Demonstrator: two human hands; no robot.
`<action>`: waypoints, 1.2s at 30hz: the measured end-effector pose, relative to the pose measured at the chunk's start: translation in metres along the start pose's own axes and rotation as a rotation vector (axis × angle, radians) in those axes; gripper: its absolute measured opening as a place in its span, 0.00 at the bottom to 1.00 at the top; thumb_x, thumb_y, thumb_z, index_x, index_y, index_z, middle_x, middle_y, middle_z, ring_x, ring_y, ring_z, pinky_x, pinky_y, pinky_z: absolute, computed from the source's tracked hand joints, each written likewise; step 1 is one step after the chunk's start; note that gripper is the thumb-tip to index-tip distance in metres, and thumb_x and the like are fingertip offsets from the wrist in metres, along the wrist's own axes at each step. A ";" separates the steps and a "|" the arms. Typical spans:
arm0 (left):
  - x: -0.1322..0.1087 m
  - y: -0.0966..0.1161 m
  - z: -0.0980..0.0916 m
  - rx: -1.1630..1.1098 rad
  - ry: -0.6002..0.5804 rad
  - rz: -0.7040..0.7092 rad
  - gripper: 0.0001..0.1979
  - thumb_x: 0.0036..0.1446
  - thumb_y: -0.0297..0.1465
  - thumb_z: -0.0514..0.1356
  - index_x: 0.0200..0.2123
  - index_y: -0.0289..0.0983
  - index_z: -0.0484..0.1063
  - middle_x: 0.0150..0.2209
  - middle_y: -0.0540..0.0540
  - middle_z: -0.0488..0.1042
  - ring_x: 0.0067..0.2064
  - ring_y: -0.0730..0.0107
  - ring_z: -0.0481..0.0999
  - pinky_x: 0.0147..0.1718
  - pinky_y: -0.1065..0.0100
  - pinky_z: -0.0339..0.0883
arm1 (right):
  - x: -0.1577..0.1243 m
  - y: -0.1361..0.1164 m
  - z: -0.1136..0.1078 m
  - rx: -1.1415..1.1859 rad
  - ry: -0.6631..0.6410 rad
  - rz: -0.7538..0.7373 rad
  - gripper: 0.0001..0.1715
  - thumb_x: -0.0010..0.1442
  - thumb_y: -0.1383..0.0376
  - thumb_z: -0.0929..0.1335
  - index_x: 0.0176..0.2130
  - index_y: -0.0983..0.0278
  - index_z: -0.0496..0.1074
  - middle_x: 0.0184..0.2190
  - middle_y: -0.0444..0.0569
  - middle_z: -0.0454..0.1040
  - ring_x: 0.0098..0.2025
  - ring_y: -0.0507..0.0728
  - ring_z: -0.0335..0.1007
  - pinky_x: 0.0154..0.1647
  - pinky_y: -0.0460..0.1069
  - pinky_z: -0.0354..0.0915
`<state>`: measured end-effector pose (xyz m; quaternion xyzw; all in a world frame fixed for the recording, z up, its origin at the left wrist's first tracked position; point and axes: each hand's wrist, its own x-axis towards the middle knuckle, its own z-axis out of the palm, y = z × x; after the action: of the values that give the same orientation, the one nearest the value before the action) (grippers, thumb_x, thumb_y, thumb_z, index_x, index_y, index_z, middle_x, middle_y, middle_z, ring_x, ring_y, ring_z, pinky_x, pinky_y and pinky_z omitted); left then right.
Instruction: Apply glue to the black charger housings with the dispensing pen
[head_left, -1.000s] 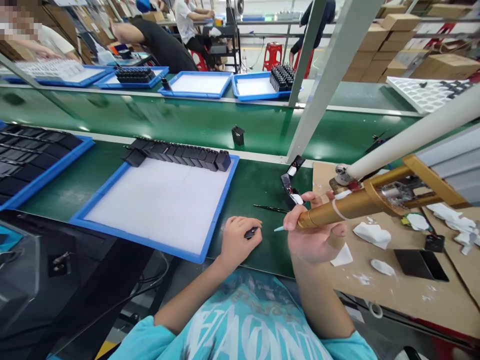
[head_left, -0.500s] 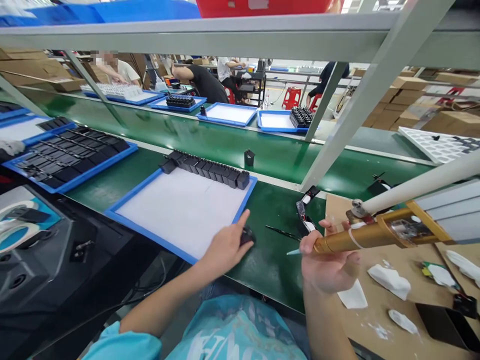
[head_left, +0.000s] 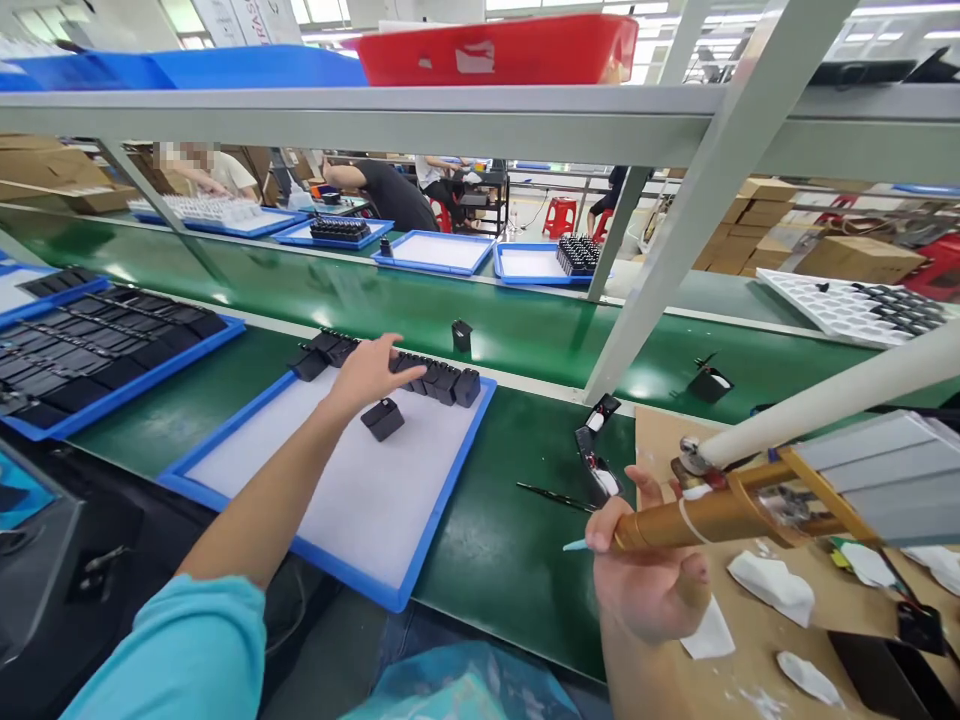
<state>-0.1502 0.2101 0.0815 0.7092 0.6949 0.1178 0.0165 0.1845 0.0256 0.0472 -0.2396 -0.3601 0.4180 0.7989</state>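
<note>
My left hand [head_left: 367, 375] hovers over the far side of the blue-rimmed tray [head_left: 442, 510], its thumb and fingers apart with nothing held. Partly behind it runs a row of black box-shaped parts [head_left: 446, 380] along the tray's far edge. A single black part [head_left: 382, 420] rests alone on the white tray surface, just below that hand. My right hand [head_left: 645, 585] grips the gold barrel of a glue gun [head_left: 675, 520], whose teal nozzle tip points left. Close to the nozzle, black tweezers [head_left: 555, 496] and an opened black part with white inside [head_left: 596, 455] lie on the green surface.
A metal post [head_left: 675, 220] and the gun's white hose [head_left: 832, 385] stand at the right. White wipes [head_left: 772, 587] lie on cardboard. At left is a filled tray [head_left: 112, 350]. One black part [head_left: 462, 336] stands beyond my tray. Co-workers sit across the line.
My left hand has moved from a dark part beside the tray's right edge to above the far row. A lone black part now lies on the tray. The right hand keeps the glue gun.
</note>
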 end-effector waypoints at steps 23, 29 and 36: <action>0.026 0.125 -0.027 -0.103 -0.204 0.500 0.29 0.48 0.39 0.69 0.54 0.41 0.70 0.47 0.47 0.77 0.47 0.55 0.76 0.46 0.63 0.66 | -0.002 -0.002 0.006 -0.082 -0.003 -0.019 0.22 0.59 0.47 0.61 0.48 0.51 0.69 0.48 0.47 0.70 0.19 0.50 0.69 0.16 0.51 0.63; -0.120 0.141 0.012 -0.368 -0.547 0.870 0.30 0.47 0.25 0.69 0.54 0.46 0.69 0.47 0.47 0.77 0.48 0.60 0.77 0.43 0.67 0.70 | 0.000 -0.005 0.011 -0.138 0.063 -0.023 0.25 0.57 0.46 0.64 0.50 0.53 0.65 0.45 0.48 0.72 0.19 0.50 0.68 0.19 0.50 0.63; -0.166 0.126 0.049 -0.652 -0.500 0.727 0.36 0.56 0.32 0.65 0.65 0.48 0.56 0.65 0.43 0.61 0.64 0.58 0.64 0.61 0.57 0.62 | -0.003 -0.007 0.018 -0.097 0.035 -0.024 0.24 0.57 0.47 0.65 0.50 0.54 0.65 0.43 0.46 0.74 0.16 0.48 0.64 0.16 0.48 0.58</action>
<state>-0.0185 0.0483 0.0334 0.8682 0.3073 0.1527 0.3583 0.1731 0.0212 0.0618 -0.2810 -0.3690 0.3861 0.7974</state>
